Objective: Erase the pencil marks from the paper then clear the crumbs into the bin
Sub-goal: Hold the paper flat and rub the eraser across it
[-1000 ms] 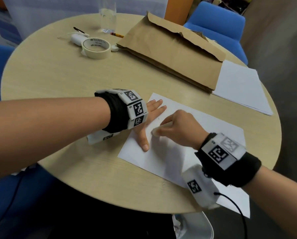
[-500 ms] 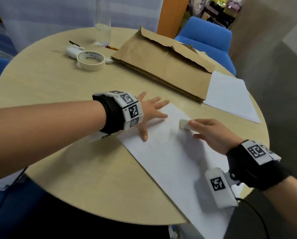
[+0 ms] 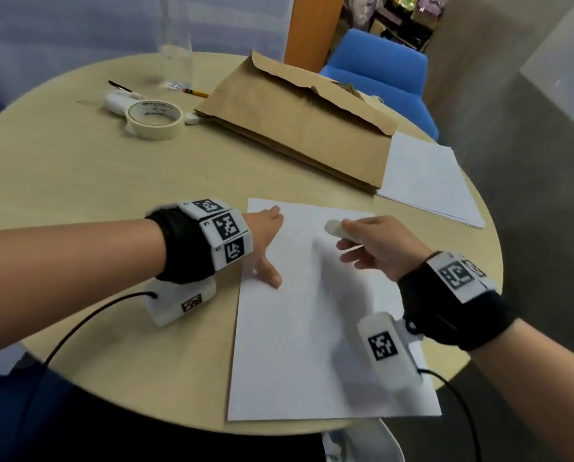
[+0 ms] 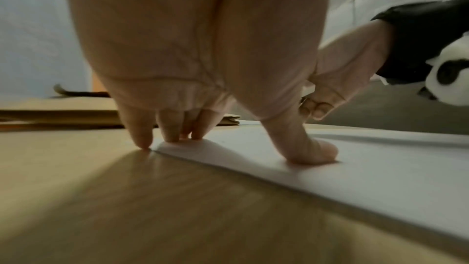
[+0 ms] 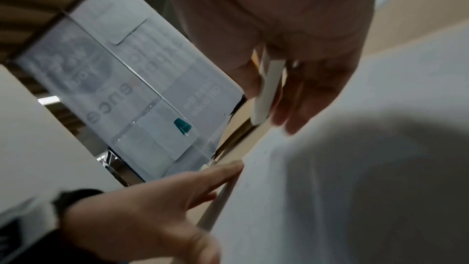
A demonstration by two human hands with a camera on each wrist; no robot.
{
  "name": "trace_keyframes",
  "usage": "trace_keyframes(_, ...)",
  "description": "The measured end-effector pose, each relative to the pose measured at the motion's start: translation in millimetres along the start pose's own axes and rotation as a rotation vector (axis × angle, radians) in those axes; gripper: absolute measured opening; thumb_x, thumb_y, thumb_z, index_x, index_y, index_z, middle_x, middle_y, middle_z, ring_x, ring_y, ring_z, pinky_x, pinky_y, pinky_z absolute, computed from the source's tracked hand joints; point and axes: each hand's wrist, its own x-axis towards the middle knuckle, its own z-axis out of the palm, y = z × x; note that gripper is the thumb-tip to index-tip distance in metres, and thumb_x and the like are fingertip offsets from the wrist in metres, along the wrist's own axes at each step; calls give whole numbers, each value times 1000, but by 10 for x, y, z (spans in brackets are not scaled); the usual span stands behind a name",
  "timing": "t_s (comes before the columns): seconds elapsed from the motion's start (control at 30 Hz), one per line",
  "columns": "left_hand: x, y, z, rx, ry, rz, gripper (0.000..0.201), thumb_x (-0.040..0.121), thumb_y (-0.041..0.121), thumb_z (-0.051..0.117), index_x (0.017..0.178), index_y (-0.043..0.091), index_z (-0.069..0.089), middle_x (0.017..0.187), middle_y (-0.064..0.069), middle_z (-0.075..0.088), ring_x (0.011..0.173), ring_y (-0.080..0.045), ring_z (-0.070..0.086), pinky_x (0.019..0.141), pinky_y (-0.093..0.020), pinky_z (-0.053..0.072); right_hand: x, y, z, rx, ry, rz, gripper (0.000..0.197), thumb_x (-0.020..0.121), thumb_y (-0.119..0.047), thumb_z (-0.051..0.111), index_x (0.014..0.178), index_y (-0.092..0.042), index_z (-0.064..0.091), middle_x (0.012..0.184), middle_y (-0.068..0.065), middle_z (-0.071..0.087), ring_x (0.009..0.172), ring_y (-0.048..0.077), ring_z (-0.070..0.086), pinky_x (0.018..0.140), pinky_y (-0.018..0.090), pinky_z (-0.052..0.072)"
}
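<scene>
A white sheet of paper (image 3: 312, 328) lies on the round wooden table (image 3: 79, 195), its near end over the table's front edge. My left hand (image 3: 265, 241) rests flat on the sheet's far left corner, fingers (image 4: 170, 129) and thumb pressing it down. My right hand (image 3: 372, 245) hovers just above the sheet's far right part and pinches a white eraser (image 3: 335, 228) between thumb and fingers; the eraser (image 5: 266, 91) is lifted off the paper. A few faint specks lie near the left hand.
A brown paper bag (image 3: 295, 125) lies flat across the table's far side. A stack of white sheets (image 3: 425, 181) sits at the right edge. A tape roll (image 3: 154, 119), a glass (image 3: 176, 65), a pencil (image 3: 195, 92) and small white items are far left. A blue chair (image 3: 379, 71) stands behind.
My right hand has lifted the eraser off the sheet and drawn it to the right. The sheet has turned under my left hand, its long side now pointing toward me.
</scene>
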Motion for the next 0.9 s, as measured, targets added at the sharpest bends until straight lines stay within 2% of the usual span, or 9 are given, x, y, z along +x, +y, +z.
trace_keyframes(0.1, -10, -64, -11, 40, -42, 32, 119, 73, 55, 69, 149, 8, -10, 158, -6, -16, 148, -20, -2, 118, -33, 6, 127, -203, 126, -325, -19, -80, 30, 81, -29, 65, 59, -11, 57, 48, -4, 49, 45, 11, 38, 42, 18, 30)
trace_keyframes(0.17, -6, -97, 9, 84, -44, 11, 121, 72, 61, 65, 148, 10, -15, 157, -7, -19, 147, -19, -8, 118, -39, -1, 221, -327, 299, -496, -49, -113, 39, 78, -30, 69, 50, -11, 49, 33, -8, 42, 42, 11, 34, 36, 16, 28)
trace_keyframes(0.3, 33, -122, 37, 128, -48, -3, 125, 70, 65, 63, 148, 8, -17, 157, -9, -19, 147, -19, -11, 117, -46, -6, 384, -435, 425, -746, -65, -121, 31, 78, -28, 67, 62, -6, 54, 57, 4, 45, 53, 17, 40, 43, 25, 28)
trace_keyframes(0.4, 43, -124, 42, 126, -50, -5, 126, 69, 67, 63, 147, 8, -17, 157, -8, -19, 147, -19, -11, 116, -48, -8, 432, -367, 127, -889, 47, -44, 43, 80, -27, 65, 51, -7, 40, 55, 5, 38, 50, 17, 35, 44, 27, 25)
trace_keyframes(0.53, 53, -126, 38, 132, -55, -2, 128, 68, 69, 62, 147, 10, -19, 157, -6, -22, 147, -17, -13, 115, -50, -10, 383, -324, -115, -1003, 144, 18, 37, 80, -23, 63, 56, -8, 40, 58, 5, 42, 51, 19, 40, 45, 26, 28)
trace_keyframes(0.67, 51, -130, 54, 126, -48, -4, 127, 69, 69, 61, 147, 10, -20, 157, -5, -22, 146, -17, -13, 114, -52, -9, 367, -417, 194, -870, 55, -105, 32, 78, -26, 67, 61, -2, 53, 61, 6, 48, 61, 23, 46, 46, 25, 29)
trace_keyframes(0.73, 41, -135, 55, 122, -42, 1, 126, 69, 69, 60, 147, 11, -20, 157, -5, -22, 146, -17, -13, 114, -52, -9, 362, -486, 403, -750, -23, -165, 32, 76, -28, 71, 79, 3, 68, 69, 8, 54, 67, 21, 47, 46, 25, 30)
trace_keyframes(0.8, 38, -137, 52, 118, -37, 2, 125, 69, 69, 60, 147, 12, -20, 157, -4, -22, 146, -16, -13, 114, -53, -8, 348, -508, 524, -714, -27, -193, 34, 76, -28, 70, 90, 3, 71, 73, 8, 55, 70, 19, 48, 48, 24, 32)
trace_keyframes(0.9, 47, -133, 57, 124, -35, -5, 125, 69, 69, 60, 147, 13, -20, 157, -3, -22, 146, -16, -13, 115, -53, -7, 257, -407, 547, -696, -71, -224, 29, 79, -30, 67, 83, -2, 73, 71, 7, 58, 69, 19, 50, 50, 23, 35)
